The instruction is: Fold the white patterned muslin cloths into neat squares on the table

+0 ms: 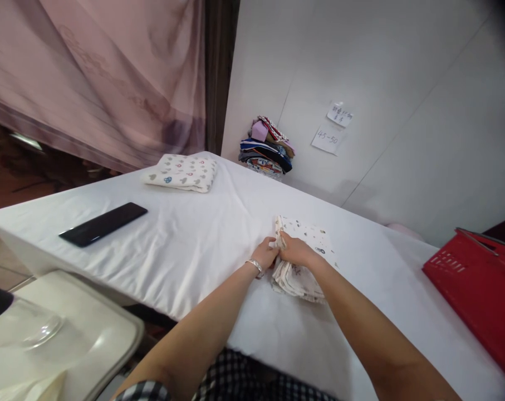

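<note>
A white cloth with a small print (304, 236) lies in layers on the white-covered table (185, 239) before me. My right hand (293, 249) grips its left edge, the fingers curled over the fabric. Close beside it, my left hand (265, 253), with a bracelet at the wrist, has its fingers bent in at the same edge. The fingertips of both hands are partly hidden, but cloth shows between them. Below my right hand the loose layers bunch up and hang toward me.
A folded printed cloth (183, 174) lies at the table's far left corner, with a black phone (104, 224) nearer me. A red basket (473, 289) stands at right. Folded clothes (266, 147) are stacked beyond the far edge. A clear bottle (22, 323) lies on a pale surface (93, 334) at lower left.
</note>
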The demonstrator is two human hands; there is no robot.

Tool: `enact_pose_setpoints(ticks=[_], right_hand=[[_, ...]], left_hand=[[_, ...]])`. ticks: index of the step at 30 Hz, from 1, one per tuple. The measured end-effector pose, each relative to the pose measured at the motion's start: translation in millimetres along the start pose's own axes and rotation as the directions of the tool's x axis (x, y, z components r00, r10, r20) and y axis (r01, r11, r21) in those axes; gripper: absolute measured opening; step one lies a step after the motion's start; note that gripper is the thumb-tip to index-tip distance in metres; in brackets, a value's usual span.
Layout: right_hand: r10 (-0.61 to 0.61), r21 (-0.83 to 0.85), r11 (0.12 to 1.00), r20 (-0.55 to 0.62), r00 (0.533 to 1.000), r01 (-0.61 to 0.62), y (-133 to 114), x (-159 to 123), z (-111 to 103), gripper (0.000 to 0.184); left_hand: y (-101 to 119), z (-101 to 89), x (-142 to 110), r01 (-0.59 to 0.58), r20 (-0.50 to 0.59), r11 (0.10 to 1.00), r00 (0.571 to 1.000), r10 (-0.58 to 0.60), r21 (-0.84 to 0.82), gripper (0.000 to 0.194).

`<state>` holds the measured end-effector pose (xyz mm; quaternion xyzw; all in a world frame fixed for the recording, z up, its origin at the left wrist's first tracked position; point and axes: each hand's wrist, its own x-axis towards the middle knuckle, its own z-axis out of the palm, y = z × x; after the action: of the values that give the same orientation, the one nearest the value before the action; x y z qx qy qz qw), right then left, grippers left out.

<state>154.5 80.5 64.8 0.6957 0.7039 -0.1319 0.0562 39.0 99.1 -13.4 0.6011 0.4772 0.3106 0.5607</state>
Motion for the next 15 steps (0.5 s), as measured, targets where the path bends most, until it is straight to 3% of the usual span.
enact_pose_setpoints(ticks=[9,15], right_hand=[[-0.028,0.26,0.965,-0.067,0.997,0.044,4.4,-29.2,7.4,0.077],[-0.041,0.46,0.872,-0.273,0.961,0.167,9.7,-50.5,32.0,0.076]], left_hand=[[0.1,-0.7,-1.7,-0.021,0.001,0.999,1.0,0.021,0.024,0.066],[6.4,0.0,-8.0,-0.04,-0.029,0.996,0.999,0.042,0.074,0.065]])
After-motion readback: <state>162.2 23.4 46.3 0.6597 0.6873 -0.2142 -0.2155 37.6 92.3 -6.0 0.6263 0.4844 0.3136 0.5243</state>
